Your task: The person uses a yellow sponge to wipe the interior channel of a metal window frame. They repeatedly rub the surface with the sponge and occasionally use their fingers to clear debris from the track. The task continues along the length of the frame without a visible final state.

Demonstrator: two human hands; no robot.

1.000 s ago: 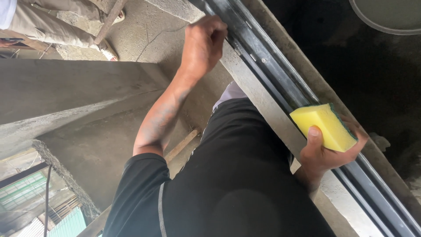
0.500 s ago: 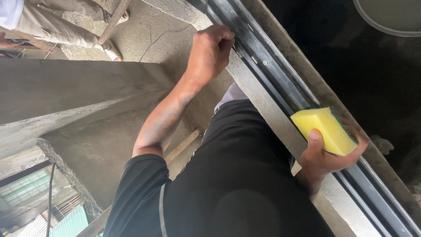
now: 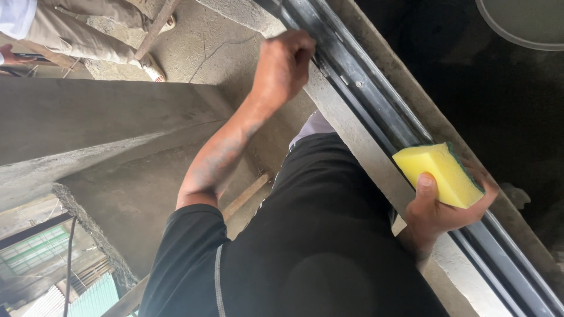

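Note:
My right hand [image 3: 437, 214] grips a yellow sponge with a green scouring back [image 3: 439, 174] and holds it on the dark metal sliding track [image 3: 376, 111], which runs diagonally along a concrete sill [image 3: 352, 138]. Further up the track, my left hand [image 3: 283, 64] is curled into a fist with its fingers pressed against the track's near edge. Whether it holds anything is hidden. My black shirt [image 3: 305, 246] fills the lower middle of the view.
A concrete wall and ledge [image 3: 106, 135] lie to the left. Another person's legs in light trousers [image 3: 70, 32] stand at the top left beside a wooden stick [image 3: 155, 26]. A pale round rim [image 3: 523, 23] shows at the top right over dark ground.
My left hand has shifted slightly to the right, up against the track. The right hand and the sponge have stayed almost in place.

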